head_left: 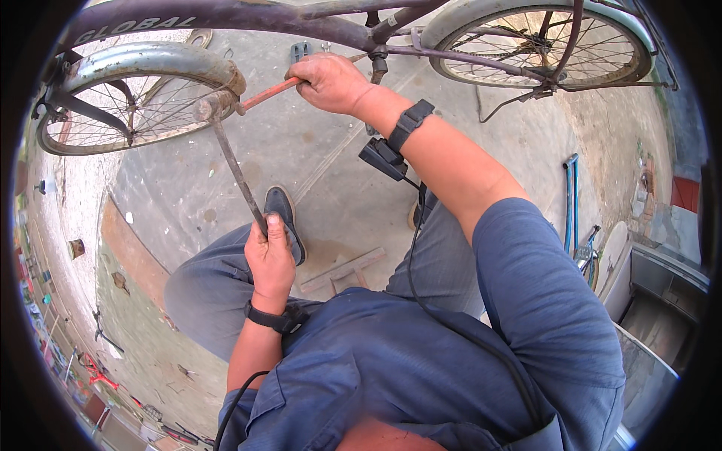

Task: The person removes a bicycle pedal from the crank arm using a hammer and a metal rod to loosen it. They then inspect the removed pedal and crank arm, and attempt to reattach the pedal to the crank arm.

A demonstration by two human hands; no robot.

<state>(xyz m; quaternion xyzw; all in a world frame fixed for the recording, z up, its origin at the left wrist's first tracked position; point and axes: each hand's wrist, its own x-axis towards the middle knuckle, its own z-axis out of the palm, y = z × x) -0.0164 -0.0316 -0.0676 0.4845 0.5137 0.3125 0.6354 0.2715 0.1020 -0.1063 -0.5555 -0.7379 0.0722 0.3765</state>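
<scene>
My left hand (271, 259) is wrapped tight around the handle of a hammer (239, 173). The hammer points up and away from me, and its fat, rusty head is just beside the end of the bike's grey mudguard (143, 59). My right hand (331, 81) is closed around a red bar (272, 95). The bar's far end is close to the hammer's head, but I cannot tell if the two touch.

The purple bike (278, 21) goes across the top, in front of me. Its frame is past my right fist, so there is not much room on that side. The mudguard and its wheel are close by on the left. The other wheel is up on the right, with a thin kickstand (492, 107) below it.

A black box (382, 159) hangs near my right wrist, and a black cable (411, 263) runs from it down over my shirt. My dark shoe (281, 214) is on the floor close to my left hand. A wooden piece (342, 270) lies between my legs. A little black thing (301, 51) lies on the floor near the bike. A blue tube frame (571, 203) is over on the right, near a metal cabinet (665, 289). Well off to the left is a brown board (131, 240).
</scene>
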